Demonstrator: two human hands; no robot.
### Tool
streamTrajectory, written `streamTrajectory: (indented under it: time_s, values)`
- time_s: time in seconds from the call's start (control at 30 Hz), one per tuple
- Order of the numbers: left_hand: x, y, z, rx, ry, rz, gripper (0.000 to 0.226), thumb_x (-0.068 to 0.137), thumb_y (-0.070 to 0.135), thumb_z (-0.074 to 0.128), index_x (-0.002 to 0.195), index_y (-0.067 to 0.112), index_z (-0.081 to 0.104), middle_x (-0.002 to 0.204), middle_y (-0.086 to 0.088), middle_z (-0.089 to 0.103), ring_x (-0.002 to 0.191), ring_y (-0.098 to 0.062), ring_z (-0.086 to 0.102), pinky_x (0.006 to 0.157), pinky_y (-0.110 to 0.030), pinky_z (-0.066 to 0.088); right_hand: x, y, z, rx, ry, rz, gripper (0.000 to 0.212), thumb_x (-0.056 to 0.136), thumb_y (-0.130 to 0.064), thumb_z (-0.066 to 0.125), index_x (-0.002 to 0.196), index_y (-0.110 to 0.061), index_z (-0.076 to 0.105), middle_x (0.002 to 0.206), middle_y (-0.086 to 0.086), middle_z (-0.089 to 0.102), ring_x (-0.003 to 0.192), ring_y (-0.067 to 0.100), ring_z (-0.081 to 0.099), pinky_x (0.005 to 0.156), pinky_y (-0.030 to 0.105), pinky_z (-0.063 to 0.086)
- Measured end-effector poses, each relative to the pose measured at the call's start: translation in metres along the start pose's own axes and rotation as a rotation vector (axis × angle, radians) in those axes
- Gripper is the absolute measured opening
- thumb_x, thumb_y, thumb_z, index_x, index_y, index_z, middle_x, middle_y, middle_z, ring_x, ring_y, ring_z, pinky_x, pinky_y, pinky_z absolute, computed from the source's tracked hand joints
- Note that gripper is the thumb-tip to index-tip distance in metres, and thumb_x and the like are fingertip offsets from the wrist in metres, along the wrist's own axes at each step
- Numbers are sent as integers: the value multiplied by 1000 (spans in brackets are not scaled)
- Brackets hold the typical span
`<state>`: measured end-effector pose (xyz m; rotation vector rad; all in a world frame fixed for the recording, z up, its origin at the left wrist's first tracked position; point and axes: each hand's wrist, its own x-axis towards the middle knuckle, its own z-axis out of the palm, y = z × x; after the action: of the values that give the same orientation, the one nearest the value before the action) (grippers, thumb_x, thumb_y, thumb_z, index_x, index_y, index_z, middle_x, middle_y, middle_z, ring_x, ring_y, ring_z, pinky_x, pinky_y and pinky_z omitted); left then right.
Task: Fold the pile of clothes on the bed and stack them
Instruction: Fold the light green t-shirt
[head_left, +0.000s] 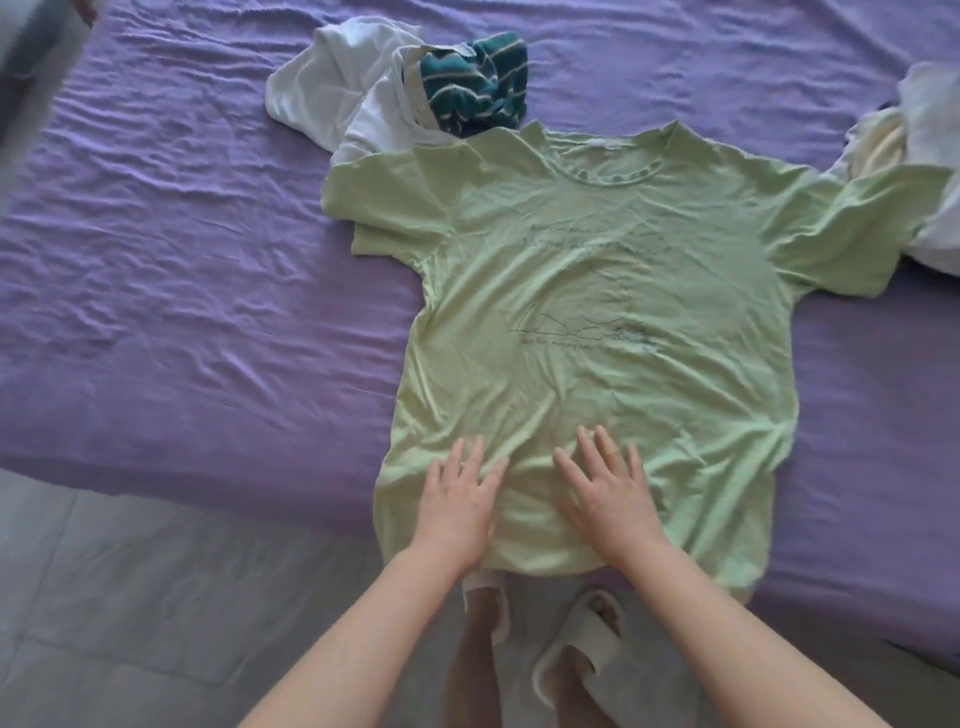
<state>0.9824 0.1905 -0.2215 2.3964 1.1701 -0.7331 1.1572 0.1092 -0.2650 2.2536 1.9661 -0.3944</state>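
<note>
Smoothing soft green T-shirt (597, 322), spread flat on wrinkled purple sheet (182, 234).
Left hand (457, 499) and right hand (605, 488) pressed flat near hem, fingers straight, spread wide; crumpled white garment (332, 88) and teal striped cloth (472, 83) beyond collar.

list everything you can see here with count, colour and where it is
t-shirt: 1, light green with a dark line print, spread flat front up on the bed, hem hanging over the near edge
bed sheet: 1, purple, wrinkled, covers the bed
white garment: 1, white, crumpled beyond the t-shirt's left sleeve
striped garment: 1, teal with white stripes, bunched on the white garment
clothes pile: count unclear, white and cream, right edge, the t-shirt's right sleeve lies on it
floor: grey, lower left
slippers: 2, pale, on the person's feet
left hand: 1, flat on the t-shirt near the hem
right hand: 1, flat on the t-shirt near the hem
</note>
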Motion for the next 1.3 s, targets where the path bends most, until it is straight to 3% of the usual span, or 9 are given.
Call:
streamTrajectory:
  time_s: [0.17, 0.33, 0.43, 0.53, 0.7, 0.9, 1.03, 1.2, 1.3]
  values:
    - [9, 80, 16, 4, -108, 142, 65, 94, 25, 46, 150, 26, 13, 158, -9, -10, 146, -30, -5, 117, -47, 14, -58, 60, 4, -37, -90, 90, 67, 42, -36, 88, 106, -28, 69, 118, 9, 65, 111, 35, 59, 82, 57, 48]
    - [6, 157, 22, 14, -163, 280, 63, 92, 31, 47, 148, 24, 18, 158, -14, -6, 145, -32, 0, 114, -48, 19, -121, 115, 12, 105, -117, 286, 77, 38, -16, 90, 110, -26, 67, 124, 19, 59, 108, 41, 59, 74, 49, 53]
    - [8, 179, 23, 41, -171, 275, 61, 91, 27, 48, 146, 28, 22, 156, -21, -6, 144, -36, 2, 114, -47, 18, -134, 119, 12, 244, -84, 422, 73, 48, -17, 89, 116, -24, 64, 117, 25, 59, 86, 40, 63, 62, 42, 54]
    - [10, 187, 21, 54, -136, 246, 56, 91, 24, 45, 144, 28, 27, 155, -24, -1, 144, -34, 4, 115, -42, 18, -136, 116, 13, 343, -40, 476, 77, 54, -2, 82, 123, -26, 57, 112, 17, 60, 68, 36, 62, 57, 38, 52]
    - [3, 197, 21, 64, -100, 242, 56, 93, 20, 41, 146, 26, 25, 157, -18, 0, 144, -31, 7, 115, -39, 18, -150, 126, -1, 560, 106, 511, 55, 74, 3, 58, 125, -17, 54, 114, 8, 54, 100, 30, 53, 70, 41, 51]
    - [0, 222, 22, 94, -93, 321, 53, 95, 25, 41, 146, 29, 26, 157, -9, 11, 144, -26, 12, 115, -39, 19, -175, 135, -7, 755, 236, 639, 50, 84, 0, 50, 131, -16, 50, 113, 7, 53, 92, 30, 57, 73, 42, 49]
    - [6, 228, 19, 111, -82, 340, 57, 92, 21, 47, 145, 28, 26, 156, -9, 14, 144, -27, 12, 113, -39, 22, -174, 131, -8, 746, 207, 670, 53, 88, -1, 45, 138, -18, 41, 114, 8, 44, 76, 36, 56, 64, 45, 47]
    - [26, 221, 9, 121, -35, 303, 59, 90, 9, 39, 145, 26, 26, 157, -11, 13, 144, -28, 11, 115, -40, 20, -184, 142, 1, 850, 186, 703, 57, 87, 3, 43, 139, -19, 40, 115, 8, 43, 77, 34, 57, 71, 44, 49]
    - [34, 222, 6, 168, -8, 307, 57, 90, 8, 37, 144, 22, 27, 156, -14, 13, 143, -30, 12, 114, -39, 21, -189, 152, 5, 898, 89, 729, 62, 90, -1, 40, 146, -21, 23, 122, 7, 44, 71, 32, 57, 69, 45, 52]
